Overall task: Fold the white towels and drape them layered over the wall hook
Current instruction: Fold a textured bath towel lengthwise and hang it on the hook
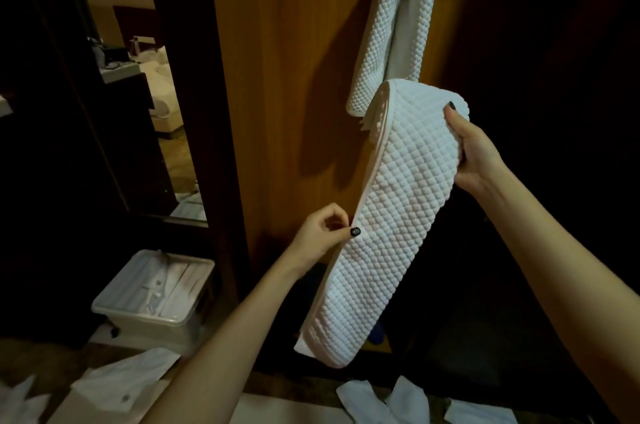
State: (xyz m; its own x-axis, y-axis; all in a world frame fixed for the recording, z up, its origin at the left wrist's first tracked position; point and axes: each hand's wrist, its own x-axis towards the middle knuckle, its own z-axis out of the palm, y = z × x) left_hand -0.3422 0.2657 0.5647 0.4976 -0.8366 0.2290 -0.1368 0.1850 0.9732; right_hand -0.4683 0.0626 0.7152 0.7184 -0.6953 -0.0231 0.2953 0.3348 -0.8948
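Note:
A white waffle-textured towel (391, 25) hangs folded over a hook at the top of the wooden wall panel; the hook itself is out of view. In front of it I hold a second white towel (394, 208), folded lengthwise into a long strip that slants down to the left. My right hand (474, 153) grips its upper end, thumb on the front face. My left hand (325, 233) pinches its left edge about halfway down. The lower end hangs free.
A clear plastic bin (152, 295) with white linen sits on the floor at lower left. More white cloths (121, 385) lie along the bottom edge. A mirror (145, 94) on the left reflects a bed. Dark furniture stands to the right.

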